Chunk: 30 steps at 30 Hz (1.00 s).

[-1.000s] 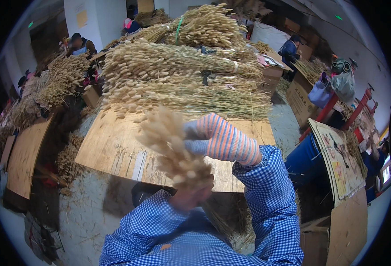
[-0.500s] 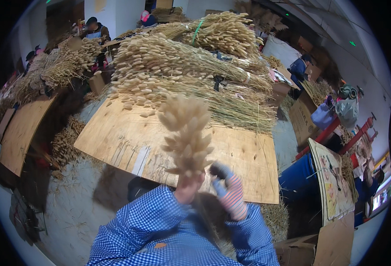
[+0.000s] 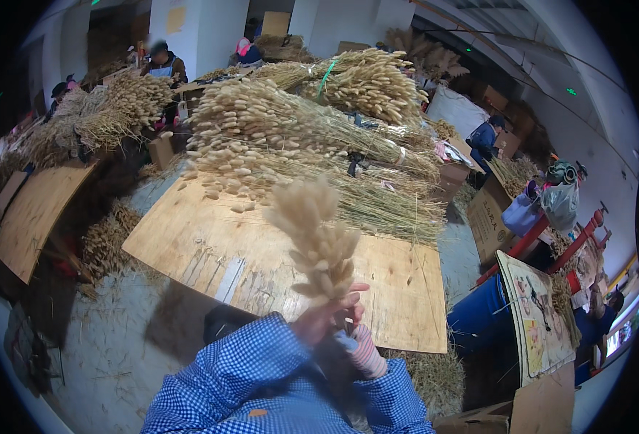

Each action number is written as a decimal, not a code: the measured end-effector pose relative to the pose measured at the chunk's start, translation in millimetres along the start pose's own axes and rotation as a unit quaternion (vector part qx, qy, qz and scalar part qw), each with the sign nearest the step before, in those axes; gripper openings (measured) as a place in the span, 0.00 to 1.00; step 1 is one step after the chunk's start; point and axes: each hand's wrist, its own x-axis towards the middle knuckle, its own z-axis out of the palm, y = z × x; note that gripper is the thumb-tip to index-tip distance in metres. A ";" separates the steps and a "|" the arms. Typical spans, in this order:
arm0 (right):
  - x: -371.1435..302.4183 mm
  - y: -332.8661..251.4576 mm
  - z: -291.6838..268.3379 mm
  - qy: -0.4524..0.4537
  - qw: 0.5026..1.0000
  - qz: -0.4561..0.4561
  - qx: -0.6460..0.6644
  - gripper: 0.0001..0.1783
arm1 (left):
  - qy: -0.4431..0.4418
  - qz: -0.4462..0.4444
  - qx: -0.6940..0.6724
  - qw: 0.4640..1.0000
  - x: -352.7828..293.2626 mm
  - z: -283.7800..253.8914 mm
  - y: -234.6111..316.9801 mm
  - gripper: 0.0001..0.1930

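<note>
Upright in front of me is a bunch of dried bunny-tail grass [image 3: 319,253], its fluffy beige heads fanned out at the top and slightly blurred. My left hand [image 3: 322,315] is closed around it just under the heads, with some fingertips showing on the right side. Close against the left hand, lower and to the right, is my right hand [image 3: 365,350] in a pink-striped covering with greyish fingertips. Its fingers are mostly hidden behind the left hand, so their grip does not show. The stems below the hands are a dark blur.
A plywood table [image 3: 399,289] lies ahead, heaped at its far side with bunny-tail grass [image 3: 261,137]. A blue barrel [image 3: 475,315] and a stained board [image 3: 533,311] stand at right. Another plywood board [image 3: 41,217] is at left. Several people work in the background.
The bunch has tilted, its base moving right, and my left hand has shifted right with it. My right hand has come down and inward, from apart to against the left hand.
</note>
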 end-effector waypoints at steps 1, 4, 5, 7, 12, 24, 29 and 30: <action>-2.9 -6.0 1.5 0.015 0.996 -0.019 0.089 0.28 | -0.047 -0.017 -0.018 0.999 0.8 -7.6 -3.9 0.37; 2.6 -7.1 -3.0 -0.028 0.926 0.086 0.366 0.29 | -0.117 -0.056 -0.103 0.986 0.8 -27.7 -32.8 0.31; -0.5 -4.0 -9.8 -0.075 0.908 0.168 0.376 0.29 | -0.108 -0.047 -0.115 0.986 2.4 -31.9 -45.0 0.25; 0.9 7.8 -6.2 -0.104 0.913 0.190 0.345 0.27 | -0.094 -0.002 -0.108 0.990 4.6 -36.0 -66.1 0.18; 1.9 30.7 6.2 -0.031 0.978 0.081 0.188 0.20 | 0.053 0.124 0.059 0.989 -4.3 -28.2 -75.1 0.22; -0.8 -58.4 -87.7 0.300 0.916 -0.235 -0.127 0.13 | 0.063 0.220 0.058 0.972 -0.7 -19.3 -67.4 0.32; 27.4 -94.0 -104.9 0.281 0.900 -0.261 -0.208 0.17 | -0.011 0.295 -0.024 0.955 6.5 -17.8 -75.4 0.41; 33.1 -97.9 -106.4 0.267 0.905 -0.248 -0.218 0.18 | 0.002 0.287 -0.026 0.958 6.6 -14.8 -76.0 0.39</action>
